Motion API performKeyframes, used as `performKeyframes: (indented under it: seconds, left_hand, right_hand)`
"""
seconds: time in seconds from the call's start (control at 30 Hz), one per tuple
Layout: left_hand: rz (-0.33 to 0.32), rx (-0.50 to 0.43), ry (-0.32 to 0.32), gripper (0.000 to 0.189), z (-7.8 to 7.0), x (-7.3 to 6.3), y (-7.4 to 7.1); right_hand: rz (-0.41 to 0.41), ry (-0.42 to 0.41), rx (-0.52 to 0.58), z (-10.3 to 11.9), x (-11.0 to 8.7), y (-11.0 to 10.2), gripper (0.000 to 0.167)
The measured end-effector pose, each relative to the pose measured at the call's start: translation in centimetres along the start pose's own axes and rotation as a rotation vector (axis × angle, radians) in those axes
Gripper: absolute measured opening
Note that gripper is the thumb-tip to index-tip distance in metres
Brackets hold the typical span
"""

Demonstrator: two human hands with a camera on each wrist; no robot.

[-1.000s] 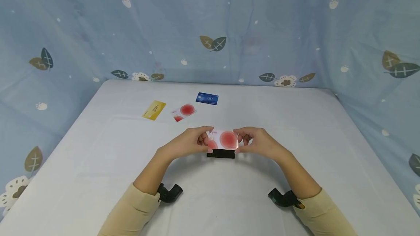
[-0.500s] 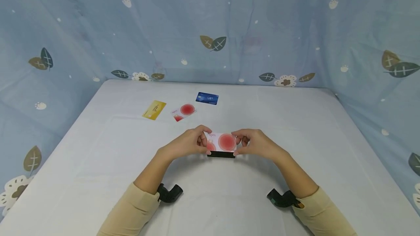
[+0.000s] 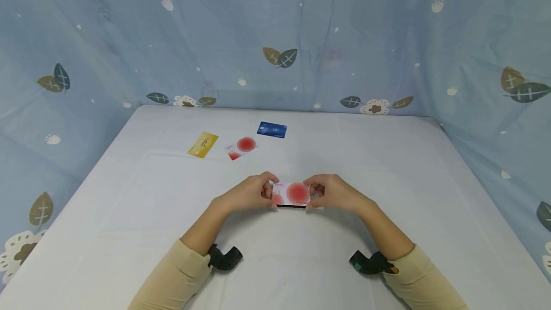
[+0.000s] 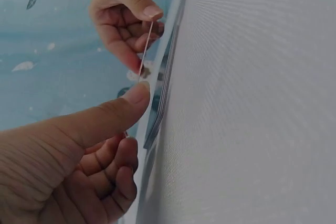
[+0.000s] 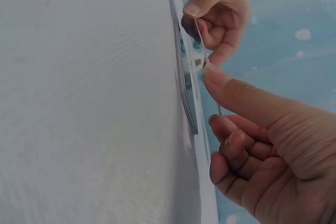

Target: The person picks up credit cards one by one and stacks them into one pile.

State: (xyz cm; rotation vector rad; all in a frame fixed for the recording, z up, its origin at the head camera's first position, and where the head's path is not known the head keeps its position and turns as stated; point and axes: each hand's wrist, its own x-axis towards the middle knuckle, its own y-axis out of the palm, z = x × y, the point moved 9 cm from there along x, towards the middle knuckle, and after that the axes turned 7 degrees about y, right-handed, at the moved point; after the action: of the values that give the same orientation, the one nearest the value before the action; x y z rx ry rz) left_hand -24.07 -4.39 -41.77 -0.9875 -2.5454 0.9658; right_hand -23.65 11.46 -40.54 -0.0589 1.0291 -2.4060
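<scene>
From my end, both hands are clamped on one card (image 3: 291,194), one at each end, with the card stretched between them. The left hand (image 3: 248,193) pinches its left end, thumb at the near corner and forefinger at the far one; the right hand (image 3: 337,193) pinches the right end the same way. The hands are apart from each other, joined only by the card. Its face, white with red circles, is turned up to my head view; in both wrist views I see it nearly edge-on, as a thin line.

A black strip (image 3: 291,206) shows along the card's near edge, between the two thumbs; the card covers whatever lies behind it. Both wrist views give me a layered piece (image 4: 163,103) on the bench side of the card, with a gap between the two; I cannot tell for sure whether it is that same strip.

Beyond the hands lie three more cards, apart from each other: a yellow card (image 3: 203,145) farthest left, a red-circled card (image 3: 242,148) beside it, and a blue card (image 3: 272,129) farther back. All rest on the white bench (image 3: 387,157). Behind hangs a blue curtain (image 3: 241,18) with leaves and flowers.
</scene>
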Motion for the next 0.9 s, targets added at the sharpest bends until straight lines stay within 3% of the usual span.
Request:
performKeyframes:
  seconds: [0.43,0.9]
  left_hand:
    - [0.012,0.006,0.005,0.054,0.94,0.25,0.52]
    - [0.002,0.012,0.000,0.051,0.79,0.20,0.57]
  right_hand:
    - [0.016,-0.006,-0.009,-0.59,0.27,0.92,0.052]
    - [-0.003,-0.001,-0.030,-0.45,0.12,0.94,0.049]
